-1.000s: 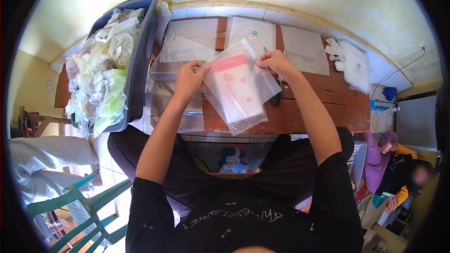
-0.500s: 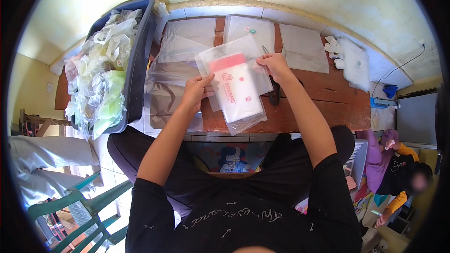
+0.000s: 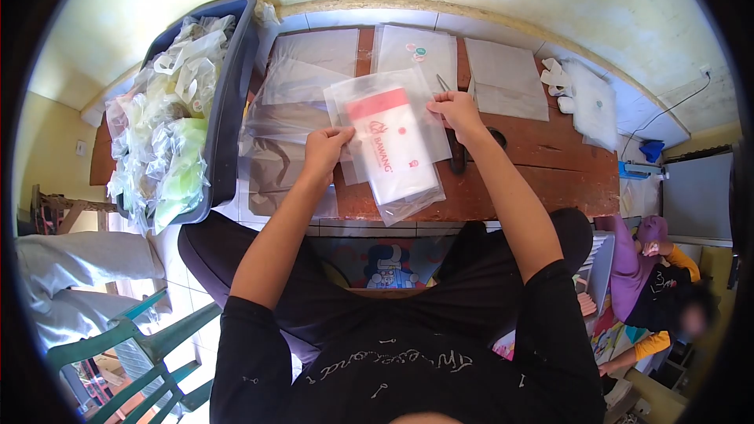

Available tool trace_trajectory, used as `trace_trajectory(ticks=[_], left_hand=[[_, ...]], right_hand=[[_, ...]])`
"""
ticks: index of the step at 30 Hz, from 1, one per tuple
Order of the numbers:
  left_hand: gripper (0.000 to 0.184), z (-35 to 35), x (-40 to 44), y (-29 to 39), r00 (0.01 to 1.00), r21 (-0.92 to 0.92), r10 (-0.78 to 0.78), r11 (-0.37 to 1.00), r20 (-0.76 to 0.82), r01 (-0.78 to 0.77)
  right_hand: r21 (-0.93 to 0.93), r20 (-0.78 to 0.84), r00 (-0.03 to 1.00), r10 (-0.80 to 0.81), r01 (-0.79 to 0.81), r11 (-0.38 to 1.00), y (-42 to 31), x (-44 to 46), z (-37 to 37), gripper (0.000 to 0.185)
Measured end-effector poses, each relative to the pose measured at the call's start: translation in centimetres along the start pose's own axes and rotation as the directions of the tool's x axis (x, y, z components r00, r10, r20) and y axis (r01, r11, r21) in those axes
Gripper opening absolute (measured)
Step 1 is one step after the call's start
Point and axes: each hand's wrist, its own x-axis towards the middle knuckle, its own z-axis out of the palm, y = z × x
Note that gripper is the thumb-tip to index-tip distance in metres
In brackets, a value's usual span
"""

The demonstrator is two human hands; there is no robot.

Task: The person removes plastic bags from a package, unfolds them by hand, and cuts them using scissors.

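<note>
The left hand (image 3: 326,153) is closed with thumb and fingers on the left edge of a large, clear, flat plastic bag (image 3: 420,86). The right hand (image 3: 459,116) is closed in a pinch on the right edge of the same bag. The two hands are apart, with the bag spread between them.

A white rectangular plastic pack with a red top band and red "BAWANG" lettering (image 3: 399,148) is located between the hands, tilted, within the outline of the clear bag. Whether the pack is inside the bag or lies against it cannot be told. Both are positioned over the front part of a reddish-brown wooden counter (image 3: 542,173).

Black-handled scissors (image 3: 457,159) lie on the counter beside the bag, partly covered by the right hand and forearm. Left of the bag are overlapping clear plastic sheets (image 3: 275,169). Along the rear are a translucent bag with small red and green prints (image 3: 432,51) and, to its right, a plain frosted plastic stack (image 3: 506,78). A white plastic bundle (image 3: 593,102) lies at the right end. A dark grey plastic tub (image 3: 228,118), filled with crumpled translucent bags (image 3: 165,110), stands at the left.
</note>
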Motion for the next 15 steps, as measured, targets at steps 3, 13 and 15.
trace_trajectory(ticks=[3,13,15], left_hand=[[0.018,0.1,-0.3,0.3,1.000,0.013,0.007,1.000,-0.013,-0.007],[0.020,0.2,-0.2,0.4,0.999,-0.026,-0.023,0.999,-0.033,0.023],[0.020,0.3,-0.3,0.4,0.999,-0.030,-0.031,0.999,-0.044,0.030]], right_hand=[[-0.020,-0.013,1.000,0.003,-0.003,1.000,-0.3,-0.3,0.1,0.019],[-0.029,0.002,1.000,-0.027,0.027,0.999,0.7,0.5,-0.1,0.023],[-0.056,0.002,0.999,-0.033,0.033,0.998,1.1,0.8,-0.3,0.024]])
